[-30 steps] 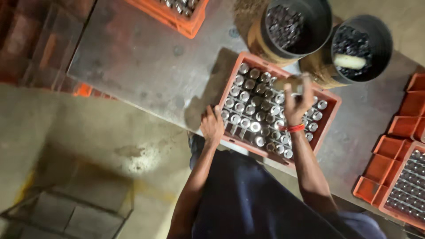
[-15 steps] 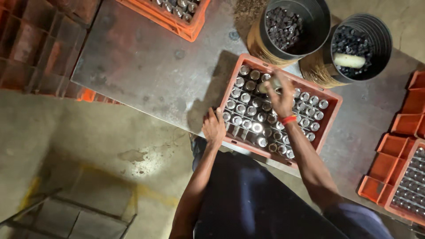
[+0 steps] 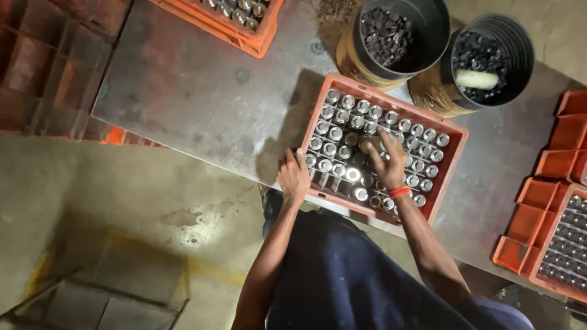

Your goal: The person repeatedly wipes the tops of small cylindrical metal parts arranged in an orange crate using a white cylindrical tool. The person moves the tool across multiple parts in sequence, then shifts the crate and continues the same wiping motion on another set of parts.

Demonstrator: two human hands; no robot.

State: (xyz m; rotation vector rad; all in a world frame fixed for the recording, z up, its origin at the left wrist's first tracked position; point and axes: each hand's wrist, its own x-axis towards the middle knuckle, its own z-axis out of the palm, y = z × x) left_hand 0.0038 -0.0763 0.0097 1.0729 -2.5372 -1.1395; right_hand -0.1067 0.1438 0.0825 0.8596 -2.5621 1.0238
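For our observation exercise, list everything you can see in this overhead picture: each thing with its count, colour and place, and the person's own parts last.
Grey metal table: one, centre.
Orange plastic crate of shiny round metal cylinders: one, middle of the table, cells mostly filled.
Second orange crate of cylinders: one, top edge, partly cut off.
Round black buckets of dark small parts: two, top right; the right one also holds a pale cylindrical piece.
Stacked empty orange trays: several, far right.
Orange tray of metal cylinders: one, lower right.
Concrete floor: grey, left.
Red wristband: one, right wrist.
Left hand: rests on the crate's near-left rim.
Right hand: over the crate's middle, fingers among the cylinders.
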